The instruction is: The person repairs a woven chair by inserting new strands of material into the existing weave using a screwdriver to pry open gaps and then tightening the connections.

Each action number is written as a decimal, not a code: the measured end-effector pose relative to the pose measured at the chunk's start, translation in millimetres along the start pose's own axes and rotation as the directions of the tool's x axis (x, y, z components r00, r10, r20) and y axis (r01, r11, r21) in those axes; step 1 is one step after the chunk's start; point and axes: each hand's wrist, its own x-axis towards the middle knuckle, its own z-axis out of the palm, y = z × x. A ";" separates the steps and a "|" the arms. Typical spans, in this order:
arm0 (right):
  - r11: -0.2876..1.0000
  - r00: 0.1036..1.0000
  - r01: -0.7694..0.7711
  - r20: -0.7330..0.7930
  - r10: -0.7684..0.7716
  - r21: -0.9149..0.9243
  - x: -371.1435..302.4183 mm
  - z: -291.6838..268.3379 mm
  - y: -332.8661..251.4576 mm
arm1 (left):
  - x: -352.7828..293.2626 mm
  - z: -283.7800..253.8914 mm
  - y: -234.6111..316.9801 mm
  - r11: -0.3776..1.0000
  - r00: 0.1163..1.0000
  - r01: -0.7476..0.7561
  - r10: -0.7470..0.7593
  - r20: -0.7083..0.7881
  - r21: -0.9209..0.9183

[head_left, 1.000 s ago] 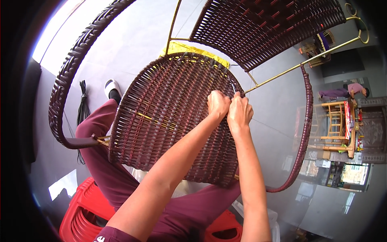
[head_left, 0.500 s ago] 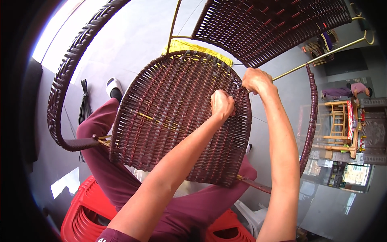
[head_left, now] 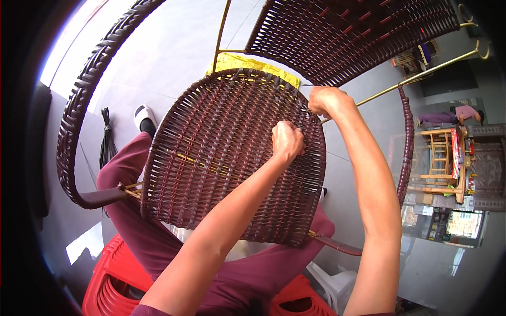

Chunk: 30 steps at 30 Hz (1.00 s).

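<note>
Across my lap lies a chair frame with a dark brown and red woven seat [head_left: 226,137], its rows of strips running across it. My left hand [head_left: 287,139] is closed against the right part of the seat's face, knuckles up; what its fingers hold is hidden. At the seat's upper right edge my right hand [head_left: 328,101] is closed, with its fingertips turned down out of sight; a strip may be in them, but I cannot make it out. A woven backrest [head_left: 353,34] joins the frame beyond the seat.
A wrapped armrest [head_left: 79,113] curves round the left, another [head_left: 407,142] on the right. A gold metal rod [head_left: 421,73] extends right. Beyond the seat lies yellow sheeting [head_left: 253,64]; black strips [head_left: 107,139] lie bundled on the floor. Red stools [head_left: 110,274] are beneath me. Another person [head_left: 464,114] is far right.
Both hands have shifted slightly left together with the chair in view. My right hand has turned a little at the seat's edge; both stay closed.
</note>
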 end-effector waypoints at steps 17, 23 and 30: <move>0.673 0.924 -0.148 0.343 -0.167 0.725 -5.3 24.3 74.9 | -5.5 3.7 2.7 1.000 1.000 -0.014 0.014 0.017 0.020; 0.351 0.985 0.098 -0.042 -0.165 0.931 -35.2 52.4 74.0 | -3.7 0.6 3.3 0.999 0.999 -0.018 0.019 -0.035 0.031; 0.372 0.783 0.343 -0.481 0.393 0.863 -41.0 176.4 26.6 | -3.4 7.5 2.3 0.998 0.999 -0.032 0.032 0.008 0.045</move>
